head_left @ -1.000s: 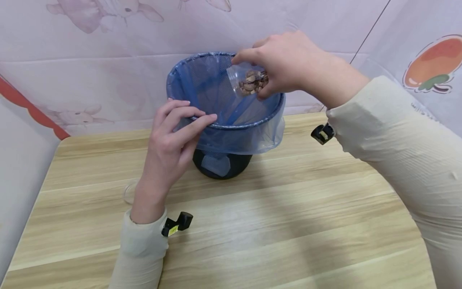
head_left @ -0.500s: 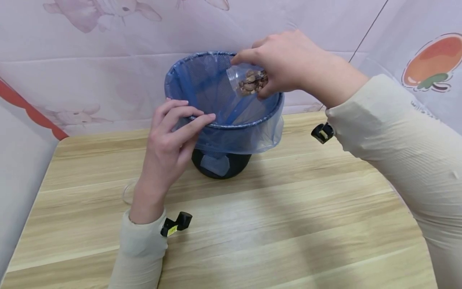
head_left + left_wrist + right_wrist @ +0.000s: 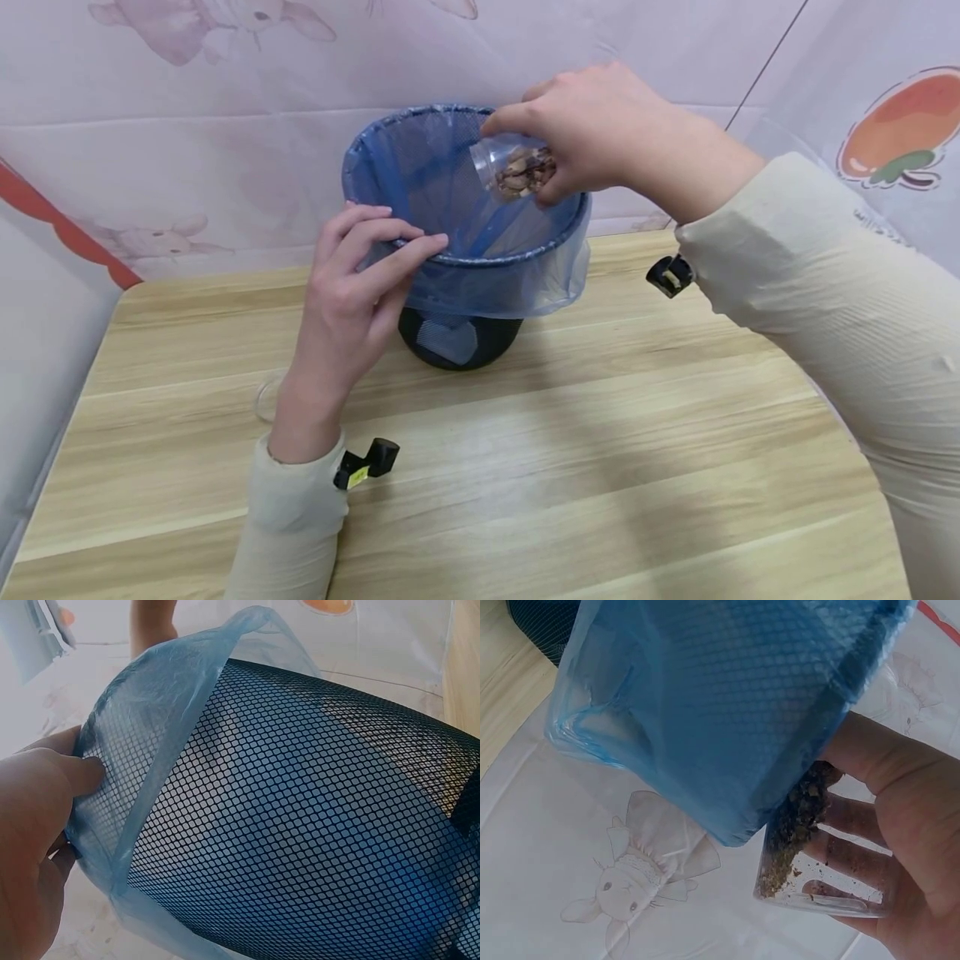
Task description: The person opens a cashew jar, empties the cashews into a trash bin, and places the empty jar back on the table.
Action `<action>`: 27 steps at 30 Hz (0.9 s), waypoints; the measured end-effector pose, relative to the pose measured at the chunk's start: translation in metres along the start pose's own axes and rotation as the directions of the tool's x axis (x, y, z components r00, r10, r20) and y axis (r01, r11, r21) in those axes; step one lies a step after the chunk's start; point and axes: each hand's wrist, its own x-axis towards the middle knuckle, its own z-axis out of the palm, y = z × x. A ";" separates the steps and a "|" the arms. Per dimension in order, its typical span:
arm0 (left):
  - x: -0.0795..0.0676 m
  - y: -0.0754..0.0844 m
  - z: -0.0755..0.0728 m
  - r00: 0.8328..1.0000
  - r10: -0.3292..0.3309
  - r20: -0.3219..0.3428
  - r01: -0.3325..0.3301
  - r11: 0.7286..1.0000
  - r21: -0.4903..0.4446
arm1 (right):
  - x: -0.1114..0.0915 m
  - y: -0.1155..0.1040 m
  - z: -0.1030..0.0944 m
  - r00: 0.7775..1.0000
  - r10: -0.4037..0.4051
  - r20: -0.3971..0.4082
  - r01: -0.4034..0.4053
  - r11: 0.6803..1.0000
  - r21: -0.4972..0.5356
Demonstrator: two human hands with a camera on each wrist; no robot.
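Note:
In the head view a black mesh wastebasket, lined with a blue plastic bag folded over its rim, stands upright on the table. My left hand pinches the near left rim, thumb against the outer side and fingertips over the edge. With my right hand I grip a clear jar, tilted on its side over the right part of the basket, mouth toward the left. Dried brown pieces lie inside the jar. The right wrist view shows dark, crumbly bits behind its transparent wall.
A clear ring-like thing lies on the wooden table, partly hidden by my left wrist. Behind the basket hangs a pale printed cloth. Black wrist devices sit on both sleeves.

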 end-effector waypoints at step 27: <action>0.000 0.000 -0.001 1.000 -0.012 0.015 0.011 1.000 0.014 | 0.004 -0.001 -0.003 1.000 -0.024 0.006 0.024 1.000 -0.013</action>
